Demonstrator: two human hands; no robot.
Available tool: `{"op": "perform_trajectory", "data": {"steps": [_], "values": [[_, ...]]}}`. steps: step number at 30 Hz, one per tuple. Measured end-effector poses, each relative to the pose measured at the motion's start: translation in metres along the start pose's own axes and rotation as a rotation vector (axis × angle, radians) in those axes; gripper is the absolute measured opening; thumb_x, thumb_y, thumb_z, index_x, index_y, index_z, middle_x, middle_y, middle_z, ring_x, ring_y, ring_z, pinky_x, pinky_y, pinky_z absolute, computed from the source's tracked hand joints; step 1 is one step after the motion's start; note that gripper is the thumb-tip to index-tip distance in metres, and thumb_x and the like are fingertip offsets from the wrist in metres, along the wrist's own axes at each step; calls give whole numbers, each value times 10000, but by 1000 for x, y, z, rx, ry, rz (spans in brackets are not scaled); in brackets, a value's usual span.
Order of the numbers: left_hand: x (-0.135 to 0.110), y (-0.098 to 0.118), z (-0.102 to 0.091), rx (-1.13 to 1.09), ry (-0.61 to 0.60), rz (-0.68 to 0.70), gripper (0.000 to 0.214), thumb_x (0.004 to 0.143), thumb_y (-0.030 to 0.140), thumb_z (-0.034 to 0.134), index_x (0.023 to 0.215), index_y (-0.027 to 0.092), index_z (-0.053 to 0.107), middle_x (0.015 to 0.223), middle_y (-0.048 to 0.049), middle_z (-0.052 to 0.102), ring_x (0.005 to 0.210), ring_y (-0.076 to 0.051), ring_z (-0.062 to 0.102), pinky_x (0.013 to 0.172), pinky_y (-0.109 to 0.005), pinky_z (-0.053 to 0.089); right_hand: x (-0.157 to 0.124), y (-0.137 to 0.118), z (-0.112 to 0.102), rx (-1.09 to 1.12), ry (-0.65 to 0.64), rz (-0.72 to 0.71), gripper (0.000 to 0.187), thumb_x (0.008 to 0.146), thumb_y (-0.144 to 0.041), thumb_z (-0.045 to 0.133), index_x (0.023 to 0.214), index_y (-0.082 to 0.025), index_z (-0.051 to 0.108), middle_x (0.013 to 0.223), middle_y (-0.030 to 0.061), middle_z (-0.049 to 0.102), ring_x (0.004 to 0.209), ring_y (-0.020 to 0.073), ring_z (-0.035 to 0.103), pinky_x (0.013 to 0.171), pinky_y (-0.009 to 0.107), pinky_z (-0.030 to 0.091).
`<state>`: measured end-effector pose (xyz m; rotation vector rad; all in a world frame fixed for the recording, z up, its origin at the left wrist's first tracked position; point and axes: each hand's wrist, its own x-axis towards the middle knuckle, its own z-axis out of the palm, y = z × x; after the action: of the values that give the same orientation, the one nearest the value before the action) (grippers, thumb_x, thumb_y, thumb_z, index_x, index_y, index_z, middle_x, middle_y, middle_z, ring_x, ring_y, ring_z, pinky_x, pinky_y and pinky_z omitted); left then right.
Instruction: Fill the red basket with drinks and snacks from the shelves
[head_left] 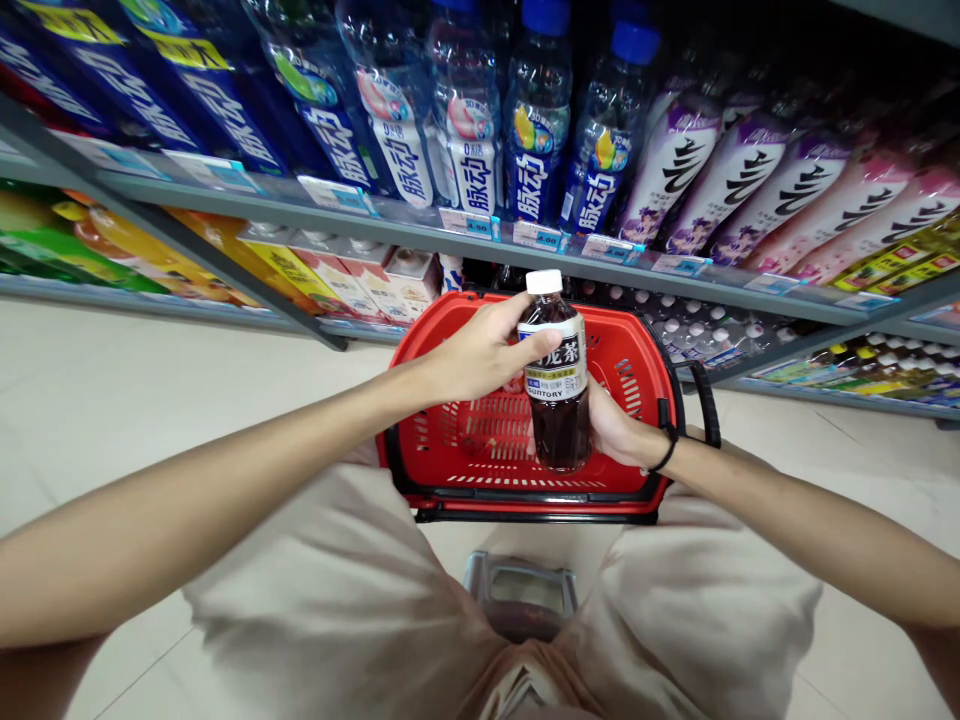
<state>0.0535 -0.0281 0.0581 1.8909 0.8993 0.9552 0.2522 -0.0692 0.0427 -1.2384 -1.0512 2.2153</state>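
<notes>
I hold a dark tea bottle point(556, 385) with a white cap and a Suntory label upright above a red shopping basket point(442, 340). My left hand point(480, 350) wraps the bottle's upper part from the left, thumb across the label. My right hand point(611, 425) grips its lower part from the right and behind; a black band circles that wrist. The basket stands on the floor in front of my knees, with nothing visible inside it.
Grey store shelves point(420, 225) run across the back, stocked with blue-capped drink bottles point(536, 120), purple and pink bottles point(720, 180), and juice cartons point(330, 275) lower down. Pale tiled floor point(112, 390) lies to the left. A small stool point(521, 590) sits under me.
</notes>
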Motion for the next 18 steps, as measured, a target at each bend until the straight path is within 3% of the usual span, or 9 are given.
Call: {"op": "perform_trajectory", "data": {"steps": [6,18], "values": [[0,0,0,11,0,-4,779,953,784,515,1302,93,601,1251,-161,721,1093,-252,701,925,-332,586,-2,-4,4,21,83,77,713,1122,-534,63,1266,-179,664,855,88,783,727,229,757,722,390,663],[1,0,0,21,1,12,717,967,758,521,1245,103,609,1242,-160,722,1078,-237,700,917,-320,588,1,0,2,12,48,43,724,1121,-510,51,1284,-149,658,802,85,771,628,220,718,742,411,660]]}}
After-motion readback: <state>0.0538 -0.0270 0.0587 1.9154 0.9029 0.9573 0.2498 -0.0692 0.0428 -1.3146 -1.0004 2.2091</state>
